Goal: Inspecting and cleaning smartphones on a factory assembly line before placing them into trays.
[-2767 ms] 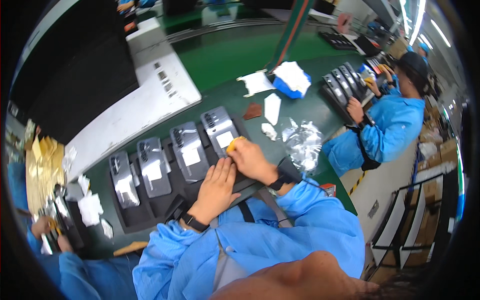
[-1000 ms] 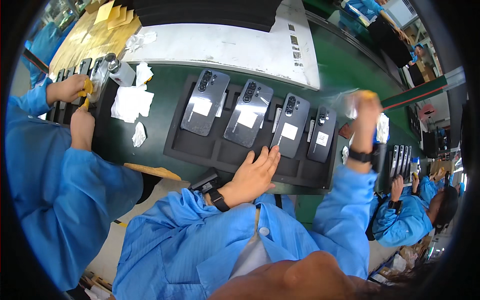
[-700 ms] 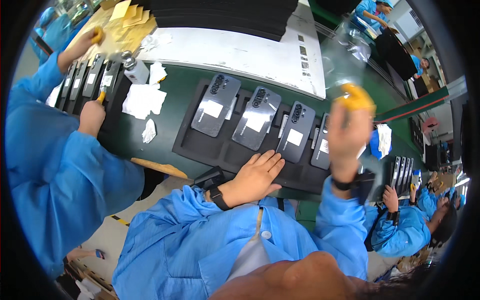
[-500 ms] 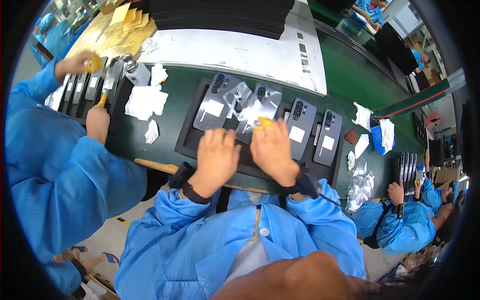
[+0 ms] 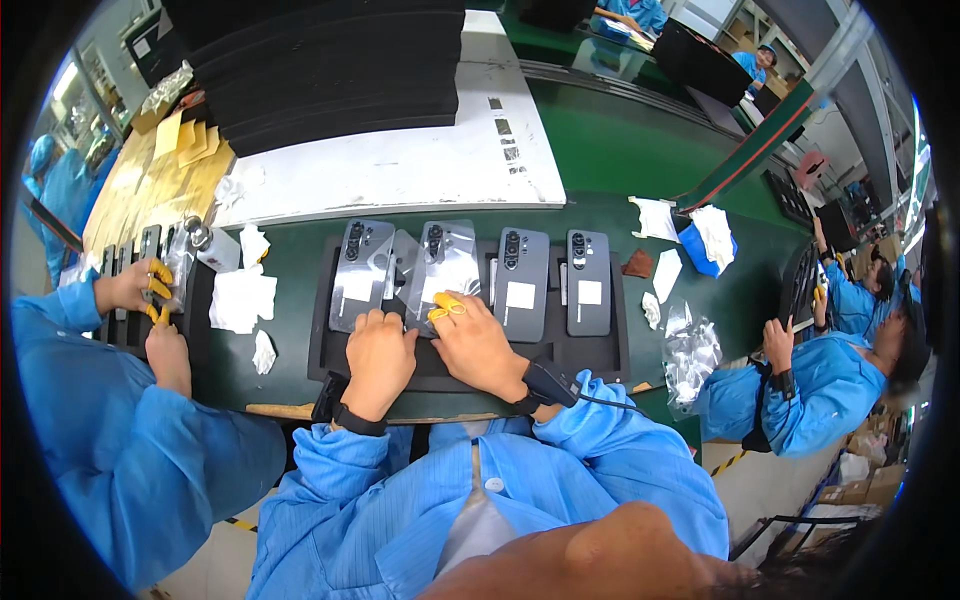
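Observation:
Four grey phones lie face down in a black tray (image 5: 622,345). The second phone from the left (image 5: 447,262) is overlaid by clear film (image 5: 468,272), and a loose flap of film (image 5: 402,262) stands out toward the leftmost phone (image 5: 362,262). My right hand (image 5: 478,345), with yellow finger cots, is closed over the film at that second phone's lower end. My left hand (image 5: 381,362) curls at the lower end of the leftmost phone; its fingertips are partly hidden. The third phone (image 5: 524,270) and the rightmost phone (image 5: 588,262) carry white labels, untouched.
White wipes (image 5: 242,300) and a metal-topped bottle (image 5: 212,245) stand left of the tray. At right are a blue container (image 5: 706,248) with wipes and crumpled clear film (image 5: 690,350). Co-workers sit both sides; one's hands (image 5: 135,288) are near. A black stack (image 5: 320,70) rises behind.
The view has turned right, shifting the scene left. The film, earlier raised and creased between the two left phones, now lies flatter over the second phone. My right hand stays at its lower end.

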`<move>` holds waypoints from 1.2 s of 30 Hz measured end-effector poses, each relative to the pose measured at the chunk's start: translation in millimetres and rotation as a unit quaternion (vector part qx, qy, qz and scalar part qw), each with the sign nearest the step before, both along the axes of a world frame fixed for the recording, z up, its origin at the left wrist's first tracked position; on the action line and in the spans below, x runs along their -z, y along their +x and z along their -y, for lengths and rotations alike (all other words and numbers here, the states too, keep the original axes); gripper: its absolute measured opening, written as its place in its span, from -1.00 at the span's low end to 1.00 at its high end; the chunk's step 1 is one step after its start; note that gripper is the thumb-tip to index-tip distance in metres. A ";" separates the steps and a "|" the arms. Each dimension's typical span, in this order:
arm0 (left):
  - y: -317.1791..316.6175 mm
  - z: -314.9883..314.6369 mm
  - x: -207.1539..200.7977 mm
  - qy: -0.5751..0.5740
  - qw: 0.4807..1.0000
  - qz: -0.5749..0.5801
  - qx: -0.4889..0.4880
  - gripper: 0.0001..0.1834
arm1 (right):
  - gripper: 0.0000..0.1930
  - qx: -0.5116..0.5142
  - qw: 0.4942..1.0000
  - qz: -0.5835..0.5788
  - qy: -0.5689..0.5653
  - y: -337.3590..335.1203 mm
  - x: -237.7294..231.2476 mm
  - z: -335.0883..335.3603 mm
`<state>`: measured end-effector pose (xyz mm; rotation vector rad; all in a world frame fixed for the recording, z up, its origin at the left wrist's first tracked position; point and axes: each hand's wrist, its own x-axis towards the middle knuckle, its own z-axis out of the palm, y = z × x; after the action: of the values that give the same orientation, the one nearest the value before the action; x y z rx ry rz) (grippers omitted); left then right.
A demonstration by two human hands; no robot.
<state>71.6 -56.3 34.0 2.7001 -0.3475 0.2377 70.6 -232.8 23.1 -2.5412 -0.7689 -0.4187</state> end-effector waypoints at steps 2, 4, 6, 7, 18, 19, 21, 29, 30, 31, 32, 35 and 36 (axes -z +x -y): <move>1.0 2.4 1.9 0.007 1.000 0.016 -0.012 -0.83 | -0.61 -0.009 1.000 -0.006 0.004 0.2 1.3 1.1; 2.4 3.6 5.7 0.012 0.999 0.032 -0.008 -0.85 | -0.61 -0.006 1.000 -0.009 0.005 0.1 -0.4 2.5; 4.5 5.1 6.6 0.016 0.999 0.048 -0.003 -0.87 | -0.59 -0.009 1.000 -0.009 0.003 1.7 0.7 1.1; 5.5 6.2 6.3 0.016 0.998 0.054 -0.003 -0.87 | -0.59 -0.003 1.000 -0.007 0.005 1.8 1.2 0.6; 7.2 20.8 1.2 -0.200 0.979 0.041 0.025 -0.89 | -0.82 0.023 0.997 0.017 0.071 6.3 9.9 -2.6; 1.8 20.0 -0.5 -0.181 0.982 0.057 0.025 -0.91 | -0.86 0.028 0.997 0.030 0.066 6.9 9.1 -1.3; -10.0 18.7 -2.4 -0.143 0.983 0.092 0.063 -0.86 | -0.91 0.042 0.996 0.047 0.057 8.9 7.6 0.9; -39.5 15.7 14.9 -0.004 0.987 0.049 0.153 -0.14 | -0.89 0.051 0.982 -0.099 0.150 39.3 -15.3 16.2; -39.6 15.0 14.2 -0.007 0.988 0.046 0.144 -0.14 | -0.88 0.070 0.971 -0.164 0.159 55.8 -15.3 28.3; -39.9 14.5 11.5 -0.003 0.987 0.041 0.153 -0.11 | -0.84 0.071 0.954 -0.171 0.237 74.1 -21.8 42.8; -39.8 14.0 9.8 -0.001 0.986 0.037 0.164 -0.08 | -0.83 0.087 0.921 -0.214 0.314 99.5 -27.5 68.3; -42.8 11.5 9.5 0.008 0.985 0.047 0.165 -0.03 | -0.88 0.208 0.900 0.038 0.382 146.9 -113.3 126.7; -44.5 10.3 9.5 0.020 0.985 0.050 0.164 -0.02 | -0.85 0.167 0.888 0.089 0.419 149.9 -141.9 130.4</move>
<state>27.1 -66.6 24.5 2.6224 -0.8233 0.2704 220.5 -363.2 165.0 -1.8012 -0.1201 -0.8846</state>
